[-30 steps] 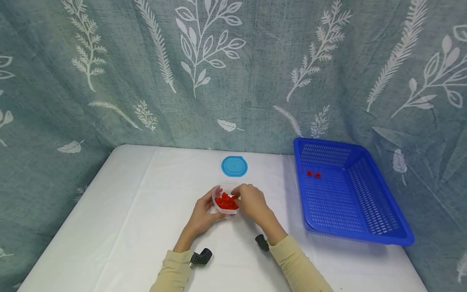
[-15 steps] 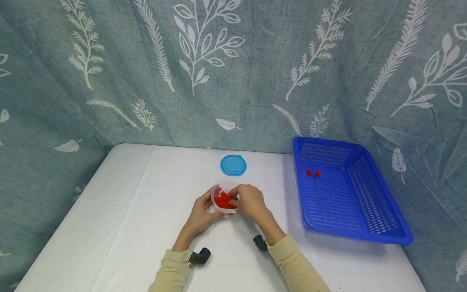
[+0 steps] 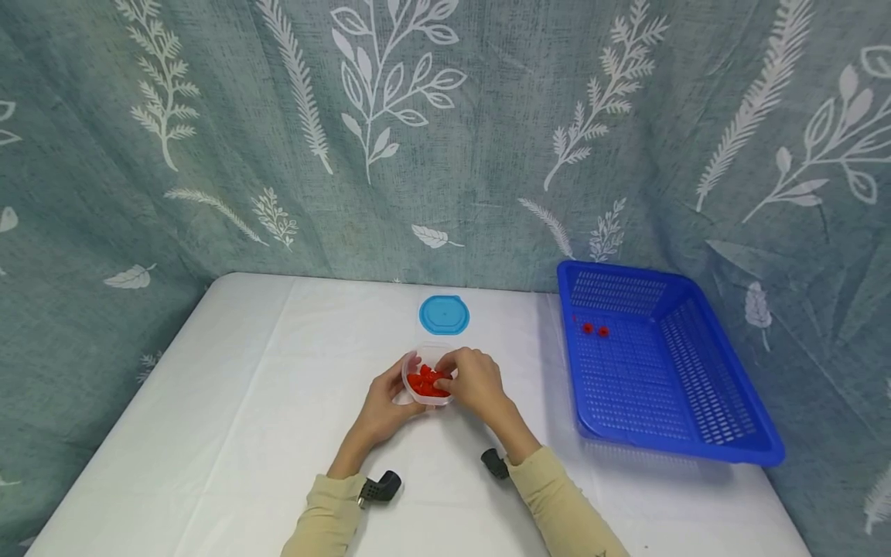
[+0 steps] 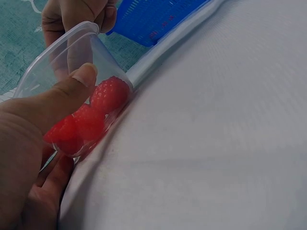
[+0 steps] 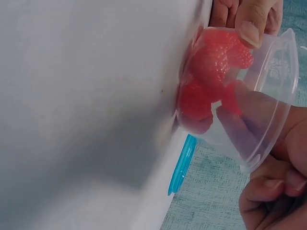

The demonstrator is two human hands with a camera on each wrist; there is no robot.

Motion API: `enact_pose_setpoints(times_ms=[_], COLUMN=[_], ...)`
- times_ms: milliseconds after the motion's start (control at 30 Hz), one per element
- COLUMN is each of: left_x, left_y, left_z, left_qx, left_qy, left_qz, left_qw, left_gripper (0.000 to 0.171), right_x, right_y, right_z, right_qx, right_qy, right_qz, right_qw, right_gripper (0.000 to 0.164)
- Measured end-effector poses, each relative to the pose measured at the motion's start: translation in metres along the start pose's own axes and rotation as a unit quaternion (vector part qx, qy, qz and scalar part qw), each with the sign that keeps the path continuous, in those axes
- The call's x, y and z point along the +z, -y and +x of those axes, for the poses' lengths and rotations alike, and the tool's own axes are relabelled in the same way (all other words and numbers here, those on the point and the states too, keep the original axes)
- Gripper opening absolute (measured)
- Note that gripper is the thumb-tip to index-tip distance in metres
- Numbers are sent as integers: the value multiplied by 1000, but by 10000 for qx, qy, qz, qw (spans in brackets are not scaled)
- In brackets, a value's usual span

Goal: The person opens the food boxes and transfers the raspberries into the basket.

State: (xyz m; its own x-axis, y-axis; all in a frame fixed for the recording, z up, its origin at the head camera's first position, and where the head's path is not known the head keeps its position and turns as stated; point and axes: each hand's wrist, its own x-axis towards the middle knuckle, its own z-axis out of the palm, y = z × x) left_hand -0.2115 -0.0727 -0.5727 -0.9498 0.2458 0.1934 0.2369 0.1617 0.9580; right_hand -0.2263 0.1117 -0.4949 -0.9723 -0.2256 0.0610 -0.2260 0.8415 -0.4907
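Note:
A small clear plastic container [image 3: 433, 352] stands on the white table and holds several red raspberries [image 4: 111, 94]. My left hand [image 3: 381, 406] grips its side, the thumb along the near wall in the left wrist view. My right hand [image 3: 480, 383] reaches in over the rim from the right. Through the clear wall in the right wrist view, its thumb and finger pinch a raspberry [image 5: 231, 98] beside the others. Part of those fingertips is blurred by the plastic.
A blue lid [image 3: 444, 315] lies flat behind the container. At the right stands a blue perforated basket [image 3: 640, 394], with a few small red pieces [image 3: 603, 332] near its back left. A patterned green cloth [image 3: 459, 139] hangs behind the table.
My right fingers have gone lower into the container, down among the raspberries. My left hand keeps its grip on the container. The head view has shifted slightly.

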Motion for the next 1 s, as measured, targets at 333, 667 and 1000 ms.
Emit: enact_pose_setpoints(times_ms=[333, 667, 1000], left_x=[1, -1, 1], left_y=[1, 1, 1], left_z=[-1, 1, 0], left_qx=[100, 80, 116], left_qy=[-11, -27, -28], left_qz=[33, 101, 79], left_qw=[9999, 9999, 9999], left_gripper=[86, 87, 86], right_x=[-1, 0, -6], right_y=[-5, -10, -15], right_z=[-3, -5, -16], right_qx=[-189, -261, -550], right_qy=[-24, -169, -222], right_qz=[451, 983, 1991], right_qw=[9988, 9947, 9782], right_gripper=[13, 18, 23])
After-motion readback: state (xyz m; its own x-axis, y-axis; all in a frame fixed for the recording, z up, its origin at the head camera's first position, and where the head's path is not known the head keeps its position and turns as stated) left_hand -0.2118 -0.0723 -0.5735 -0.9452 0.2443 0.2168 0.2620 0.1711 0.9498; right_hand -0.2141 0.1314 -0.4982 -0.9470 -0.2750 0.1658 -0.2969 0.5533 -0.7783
